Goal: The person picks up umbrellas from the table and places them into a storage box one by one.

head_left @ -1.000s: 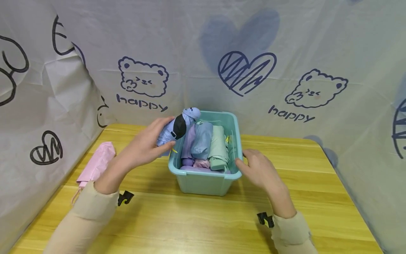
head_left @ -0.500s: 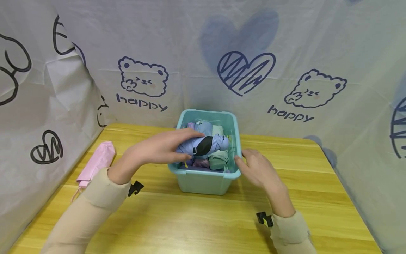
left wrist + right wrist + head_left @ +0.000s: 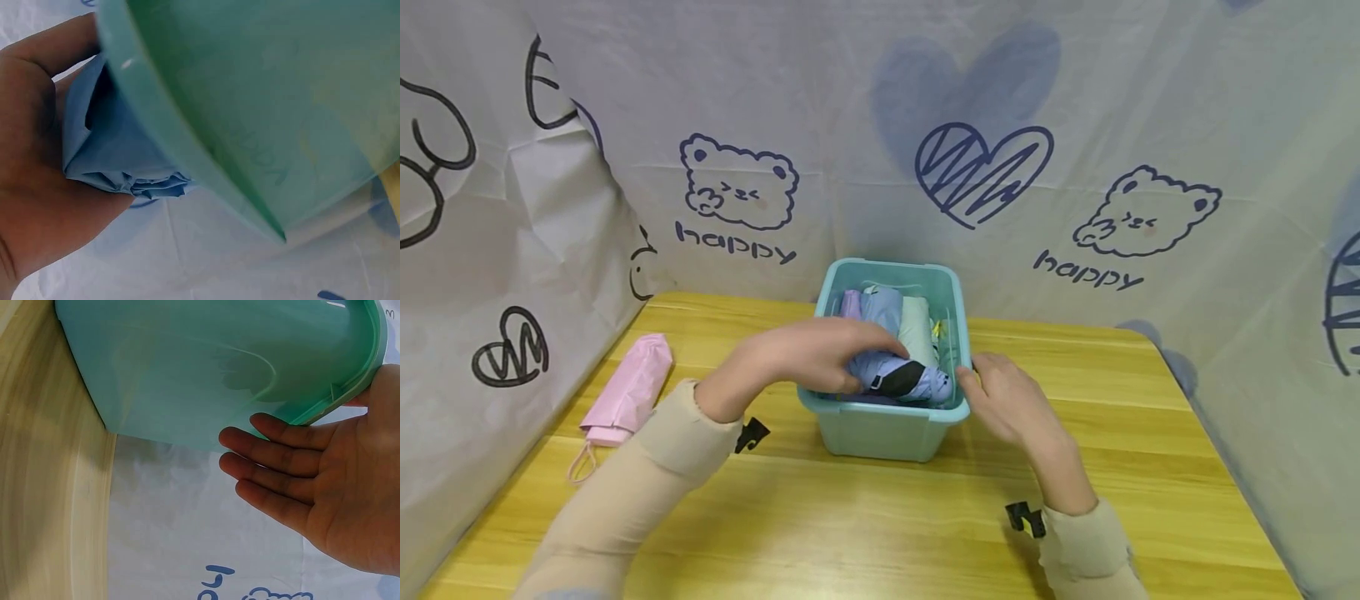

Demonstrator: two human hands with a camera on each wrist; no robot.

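In the head view, my left hand reaches into a teal plastic bin and grips a folded blue umbrella with a black strap. This umbrella lies crosswise near the bin's front, over other folded umbrellas. Seen from the left wrist, its crumpled blue fabric sits against my palm, partly hidden by the bin's rim. My right hand is at the bin's right side, thumb at the rim. From the right wrist, its fingers are extended along the outside wall.
Inside the bin lie a mint-green umbrella, a blue umbrella and a purple one. A folded pink umbrella rests on the wooden table at the left. A printed white sheet hangs behind.
My left hand has carried the strapped blue umbrella from above the bin's left edge rightward and down into the bin's front part. My right hand has stayed at the rim.
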